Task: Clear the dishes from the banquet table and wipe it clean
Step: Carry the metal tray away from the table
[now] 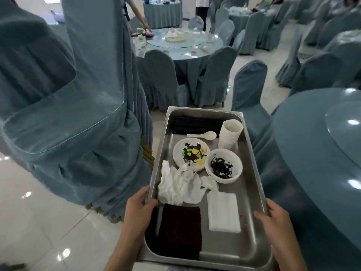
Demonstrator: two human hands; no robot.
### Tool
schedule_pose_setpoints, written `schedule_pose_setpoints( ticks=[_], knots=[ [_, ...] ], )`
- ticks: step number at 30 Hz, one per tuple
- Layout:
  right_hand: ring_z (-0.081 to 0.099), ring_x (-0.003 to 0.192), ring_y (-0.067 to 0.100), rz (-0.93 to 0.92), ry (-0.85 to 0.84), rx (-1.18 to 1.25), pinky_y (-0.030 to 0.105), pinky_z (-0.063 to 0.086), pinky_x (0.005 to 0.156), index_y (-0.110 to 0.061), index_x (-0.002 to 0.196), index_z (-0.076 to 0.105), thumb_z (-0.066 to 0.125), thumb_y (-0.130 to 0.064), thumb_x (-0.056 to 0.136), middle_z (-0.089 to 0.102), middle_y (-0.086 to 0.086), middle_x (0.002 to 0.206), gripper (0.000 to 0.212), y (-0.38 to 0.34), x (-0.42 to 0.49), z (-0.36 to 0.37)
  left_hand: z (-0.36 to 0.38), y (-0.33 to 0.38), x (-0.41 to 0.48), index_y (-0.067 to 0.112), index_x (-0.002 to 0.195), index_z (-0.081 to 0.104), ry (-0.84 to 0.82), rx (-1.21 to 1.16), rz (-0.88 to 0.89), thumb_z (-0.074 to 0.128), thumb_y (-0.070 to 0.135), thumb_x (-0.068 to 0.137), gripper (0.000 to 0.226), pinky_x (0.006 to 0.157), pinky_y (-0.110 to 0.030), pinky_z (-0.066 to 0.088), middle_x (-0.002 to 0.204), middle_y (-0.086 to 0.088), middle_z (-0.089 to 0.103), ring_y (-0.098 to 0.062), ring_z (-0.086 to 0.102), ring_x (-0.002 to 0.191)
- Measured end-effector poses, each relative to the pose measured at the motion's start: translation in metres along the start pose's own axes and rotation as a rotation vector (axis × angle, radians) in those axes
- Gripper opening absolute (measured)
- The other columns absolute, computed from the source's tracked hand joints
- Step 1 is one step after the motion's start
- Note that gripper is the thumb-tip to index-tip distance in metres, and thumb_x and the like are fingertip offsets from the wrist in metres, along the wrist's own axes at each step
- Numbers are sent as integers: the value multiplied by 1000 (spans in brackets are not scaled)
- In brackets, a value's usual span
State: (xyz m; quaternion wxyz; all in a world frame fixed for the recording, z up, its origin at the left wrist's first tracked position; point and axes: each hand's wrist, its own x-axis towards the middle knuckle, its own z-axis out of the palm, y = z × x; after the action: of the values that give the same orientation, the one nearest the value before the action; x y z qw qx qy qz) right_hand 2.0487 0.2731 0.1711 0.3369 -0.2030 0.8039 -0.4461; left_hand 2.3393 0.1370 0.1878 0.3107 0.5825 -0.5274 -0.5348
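The step in hand appears to be carrying the loaded steel tray (249,194) off between the tables, and doing it well calls for a level carry: the stack of white cups (230,135) at the far right stands tall and would likely topple first, while the bowl (237,163) of dark scraps and the plate (176,153) of leftovers could slide on the bare metal. The left hand (139,204) grips the tray's left rim near the close end, thumb hooked over the edge, and the right hand (273,218) grasps the right rim opposite it. Crumpled napkins (177,184), a dark red cloth (179,229) and a folded white cloth (223,212) lie between the hands; the white spoon (203,135) and black chopsticks (195,124) lie at the far end. The round table (316,145) stands just to the right, a covered chair (68,114) close on the left
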Motion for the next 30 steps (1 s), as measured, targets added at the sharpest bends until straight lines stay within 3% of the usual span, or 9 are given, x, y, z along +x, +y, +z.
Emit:
schedule_pose_setpoints(
  ticks=[5,13,16,20,22,24,30],
  knots=[
    [74,83,24,30,87,16,53,59,84,-17,100,72,64,7,90,78,-1,85,28,-37,75,25,22,48,101,27,105,78,-69,41,24,60,-12,88,46,80,-35,61,94,3,80,-18,77,87],
    [75,83,21,99,182,73,50,61,83,-20,98,73,63,6,90,78,-4,86,28,-111,188,65,54,112,268,29,99,78,-149,93,19,60,-16,85,50,74,-32,61,89,-1,80,-22,77,85],
    [75,78,22,108,206,84,46,61,79,-16,96,72,61,8,89,78,-3,82,27,-137,242,78,72,133,334,22,94,78,-176,85,22,61,-16,84,44,73,-39,62,86,-7,79,-31,76,85],
    [74,71,16,99,257,127,34,55,65,-15,96,73,62,11,88,78,-3,78,30,-164,322,109,99,155,433,25,105,77,-218,61,-14,61,-14,85,47,69,-36,61,89,-4,81,-27,78,80],
    [74,74,19,113,282,146,35,55,68,-14,98,74,63,11,87,77,-3,78,30,-179,360,121,112,169,482,27,107,76,-224,64,-16,62,-14,84,50,75,-42,63,92,-4,81,-28,78,82],
    [74,77,21,123,304,147,38,57,73,-13,100,74,64,11,87,77,-3,78,29,-196,394,130,126,187,521,27,104,76,-249,54,-22,60,-16,84,51,69,-38,63,91,-5,81,-28,78,79],
    [72,67,17,119,338,139,29,50,58,-15,91,73,61,12,86,76,-3,72,30,-260,506,133,184,241,638,22,106,76,-286,11,-92,58,-17,83,48,65,-34,62,86,-5,80,-25,77,72]
  ],
)
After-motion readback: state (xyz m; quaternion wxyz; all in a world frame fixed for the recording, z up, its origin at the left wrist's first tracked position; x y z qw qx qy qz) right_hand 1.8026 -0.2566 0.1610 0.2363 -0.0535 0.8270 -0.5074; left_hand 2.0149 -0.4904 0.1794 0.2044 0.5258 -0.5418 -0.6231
